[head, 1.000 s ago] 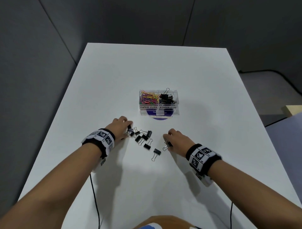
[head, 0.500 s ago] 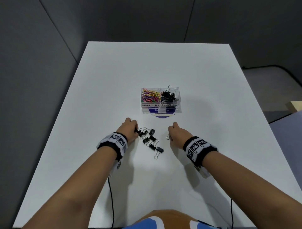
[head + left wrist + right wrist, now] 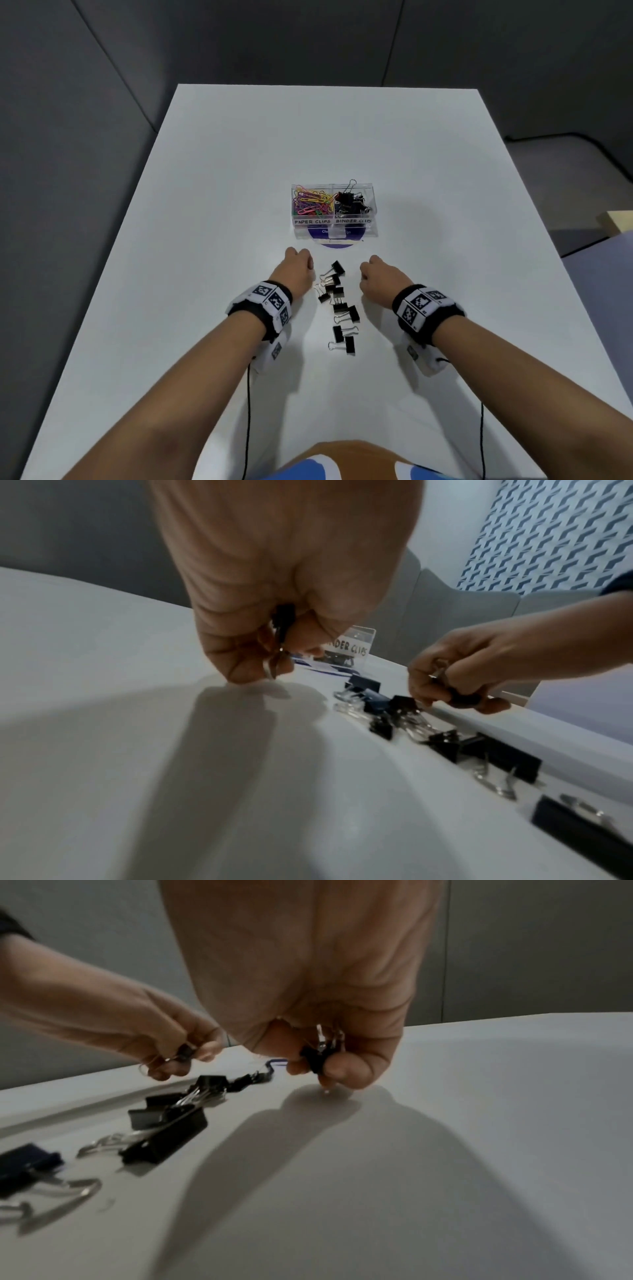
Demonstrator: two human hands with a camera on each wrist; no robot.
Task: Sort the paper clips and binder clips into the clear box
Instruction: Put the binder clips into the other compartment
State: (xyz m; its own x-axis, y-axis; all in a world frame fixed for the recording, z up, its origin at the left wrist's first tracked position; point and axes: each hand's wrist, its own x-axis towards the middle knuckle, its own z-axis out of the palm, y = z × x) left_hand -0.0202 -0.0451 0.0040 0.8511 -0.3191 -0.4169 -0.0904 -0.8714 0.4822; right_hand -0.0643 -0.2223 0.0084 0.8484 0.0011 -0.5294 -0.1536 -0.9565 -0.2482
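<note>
Now each grip pinches a binder clip: left hand (image 3: 297, 270), right hand (image 3: 380, 278). Carry both to twelve o'clock and drop them in the clear box's (image 3: 335, 229) right compartment, clear of the divider.

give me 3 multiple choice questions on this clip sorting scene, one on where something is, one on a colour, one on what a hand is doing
1. Where do the loose binder clips lie?
A. between the two hands, nearer the person than the clear box
B. behind the box
C. at the table's far left corner

2. What colour are the bodies of the loose binder clips?
A. red
B. black
C. yellow

3. What is the right hand doing?
A. lying flat and open
B. resting on the box
C. pinching a binder clip

Answers:
1 A, the head view shows them on the white table between the left hand and the right, in front of the clear box.
2 B, all are black with silver handles.
3 C, the right wrist view shows a held clip between its fingertips.
</note>
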